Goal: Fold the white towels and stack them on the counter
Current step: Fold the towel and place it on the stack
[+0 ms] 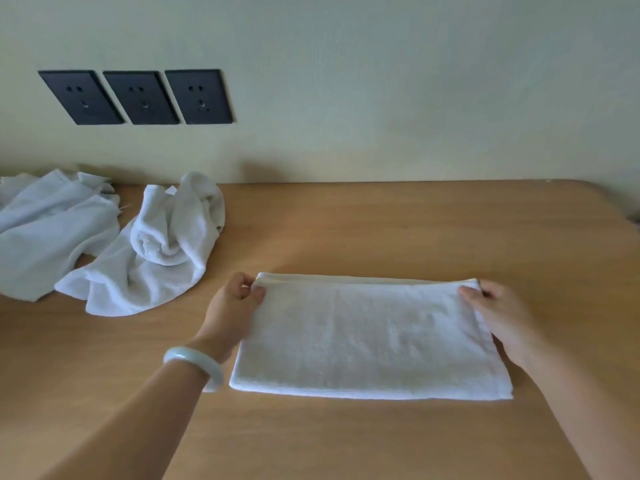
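Observation:
A white towel (370, 337), folded into a long flat rectangle, lies on the wooden counter (398, 230) in front of me. My left hand (235, 306) pinches its far left corner between thumb and fingers. My right hand (498, 313) pinches its far right corner. Both far corners rest down on the layers beneath. Two crumpled white towels lie at the back left: one bunched towel (156, 254) nearer the middle, and another crumpled towel (45, 230) at the left edge of the view.
The wall behind the counter carries three black power sockets (138, 97) at the upper left. The counter's right end curves off near a dark object (635, 216) at the frame edge. A pale bangle (194, 365) circles my left wrist.

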`<state>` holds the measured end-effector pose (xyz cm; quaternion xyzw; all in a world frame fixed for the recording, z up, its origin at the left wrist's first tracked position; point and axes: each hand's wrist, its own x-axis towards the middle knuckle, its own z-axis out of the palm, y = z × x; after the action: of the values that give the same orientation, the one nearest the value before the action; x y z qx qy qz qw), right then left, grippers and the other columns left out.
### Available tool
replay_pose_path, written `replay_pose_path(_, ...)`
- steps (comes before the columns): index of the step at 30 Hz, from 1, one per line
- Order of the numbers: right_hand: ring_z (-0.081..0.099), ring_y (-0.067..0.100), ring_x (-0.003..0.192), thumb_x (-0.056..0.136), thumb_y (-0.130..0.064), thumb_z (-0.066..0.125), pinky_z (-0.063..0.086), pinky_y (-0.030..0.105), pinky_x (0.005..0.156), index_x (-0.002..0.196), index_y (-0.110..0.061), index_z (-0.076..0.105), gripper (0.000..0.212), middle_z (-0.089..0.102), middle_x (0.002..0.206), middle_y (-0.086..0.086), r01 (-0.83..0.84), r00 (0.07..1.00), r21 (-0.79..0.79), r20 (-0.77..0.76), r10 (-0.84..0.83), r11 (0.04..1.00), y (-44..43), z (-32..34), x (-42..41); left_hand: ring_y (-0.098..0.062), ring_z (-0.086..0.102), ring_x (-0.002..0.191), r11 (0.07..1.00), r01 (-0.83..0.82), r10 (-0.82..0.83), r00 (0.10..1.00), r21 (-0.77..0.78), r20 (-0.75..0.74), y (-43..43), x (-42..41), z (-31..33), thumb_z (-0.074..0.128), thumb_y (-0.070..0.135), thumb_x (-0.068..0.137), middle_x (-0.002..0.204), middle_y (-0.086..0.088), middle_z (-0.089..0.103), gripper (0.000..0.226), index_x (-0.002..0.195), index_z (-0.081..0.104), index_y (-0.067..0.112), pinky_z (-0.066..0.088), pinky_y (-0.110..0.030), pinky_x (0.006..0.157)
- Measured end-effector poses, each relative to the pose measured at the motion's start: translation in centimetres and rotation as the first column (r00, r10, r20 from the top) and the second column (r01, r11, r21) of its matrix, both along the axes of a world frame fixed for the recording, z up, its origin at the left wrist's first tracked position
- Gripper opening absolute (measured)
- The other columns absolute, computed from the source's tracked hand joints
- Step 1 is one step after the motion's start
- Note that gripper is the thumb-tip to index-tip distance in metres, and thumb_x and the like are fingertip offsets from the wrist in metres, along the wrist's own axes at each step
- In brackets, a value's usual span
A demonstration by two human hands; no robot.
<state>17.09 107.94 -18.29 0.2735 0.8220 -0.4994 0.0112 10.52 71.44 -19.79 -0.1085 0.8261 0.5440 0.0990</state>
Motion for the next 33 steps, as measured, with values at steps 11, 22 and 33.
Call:
replay_pose_path(11,0.056,0.034,0.068,0.098,-0.025,0.048,0.043,0.041,0.064,0.112,0.008,0.053,0.037,0.060,0.075,0.018,0.039,0.998,0.291,0.027,-0.049,0.956,-0.2,-1.3,-1.9,-0.020,0.056,0.076,0.934,-0.009,-0.023,0.996,-0.358,-0.085,1.3,-2.5,-0.1,0.053,0.023,0.097,0.078,-0.001,0.065,0.016,0.085,0.061,0.017,0.038,-0.026,0.057)
replay_pose_path(22,0.037,0.024,0.049,0.096,-0.030,0.053,0.026,0.031,0.049,0.063,-0.007,0.042,0.041,0.041,0.052,0.004,0.132,0.991,0.421,-0.075,-0.111,0.898,-0.7,-2.2,-2.0,-0.007,0.052,0.069,0.920,-0.103,0.050,0.988,-0.377,-0.148,2.5,-1.9,-0.1,0.049,0.031,0.100,0.073,0.002,0.061,0.023,0.087,0.060,0.016,0.035,-0.020,0.056)
replay_pose_path(33,0.052,0.033,0.082,0.093,-0.049,0.049,0.041,0.039,0.070,0.099,-0.006,0.056,0.044,0.061,0.093,0.016,0.141,0.989,0.639,-0.120,-0.082,0.756,-1.8,-2.7,-1.6,-0.029,0.056,0.087,0.860,-0.149,0.077,0.983,-0.488,-0.165,3.1,-0.6,1.3,0.049,0.024,0.098,0.094,-0.006,0.057,0.015,0.101,0.051,0.010,0.045,-0.040,0.076)
